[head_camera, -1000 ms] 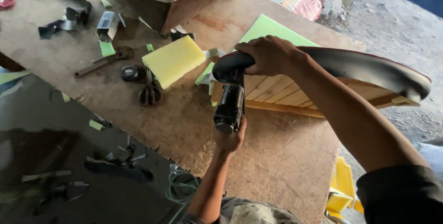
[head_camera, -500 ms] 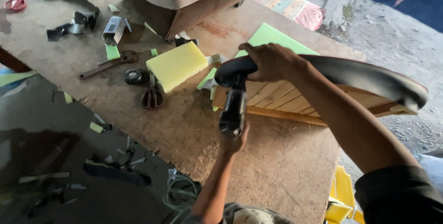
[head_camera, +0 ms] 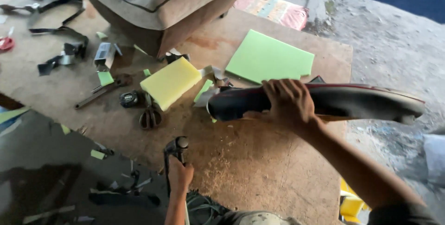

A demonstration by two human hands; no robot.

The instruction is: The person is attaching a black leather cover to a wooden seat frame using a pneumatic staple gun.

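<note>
You are gripping the long dark seat shell [head_camera: 352, 102] in your right hand [head_camera: 289, 104], fingers wrapped over its edge, and clutching the black staple gun [head_camera: 174, 153] in your left hand [head_camera: 180, 176] — be keeping the shell level above the tabletop [head_camera: 250, 160] and the tool's nose pointed clear of your wrist

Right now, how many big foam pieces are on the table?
2: a yellow foam block near the scissors, and a green foam sheet farther back. Small scraps lie about; more may be hidden.
</note>
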